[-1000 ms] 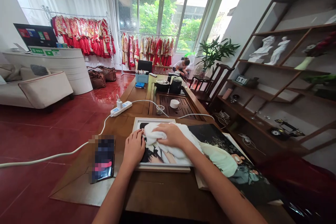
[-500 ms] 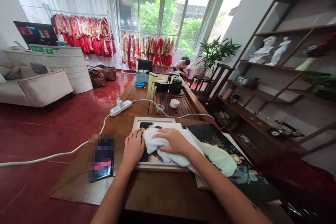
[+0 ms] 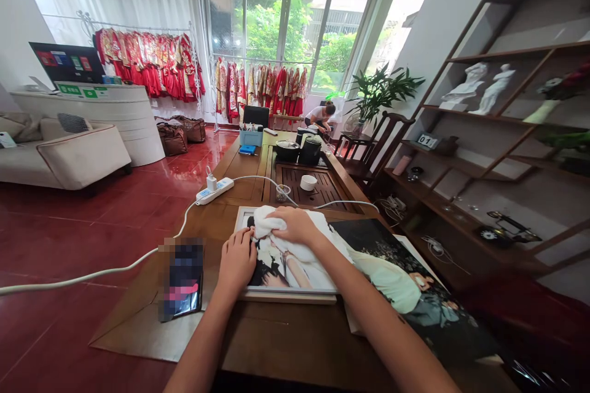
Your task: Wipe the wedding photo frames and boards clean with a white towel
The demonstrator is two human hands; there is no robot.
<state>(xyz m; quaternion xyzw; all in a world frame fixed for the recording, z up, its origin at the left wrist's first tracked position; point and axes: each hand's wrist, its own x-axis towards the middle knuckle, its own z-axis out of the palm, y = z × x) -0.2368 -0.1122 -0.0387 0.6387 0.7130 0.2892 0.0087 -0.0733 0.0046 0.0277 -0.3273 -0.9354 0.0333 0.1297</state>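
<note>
A framed photo (image 3: 295,273) with a white border lies flat on the wooden table (image 3: 286,338) in front of me. My right hand (image 3: 295,225) presses a bunched white cloth (image 3: 271,221) onto the far part of the picture, fingers closed on the cloth. At the frame's left edge my left hand (image 3: 237,261) lies flat, fingers spread, holding the frame still. A large unframed photo print (image 3: 415,295) lies to the right, partly under my right forearm.
A phone (image 3: 181,279) lies on the table's left side. A white power strip (image 3: 214,190) with a long cable, a tea tray (image 3: 304,187) with cup and kettles stand farther along. A person sits at the far end. Shelves stand on the right, a sofa on the left.
My right hand has slid the cloth from the middle of the picture toward its far edge. My left hand stays at the frame's left side.
</note>
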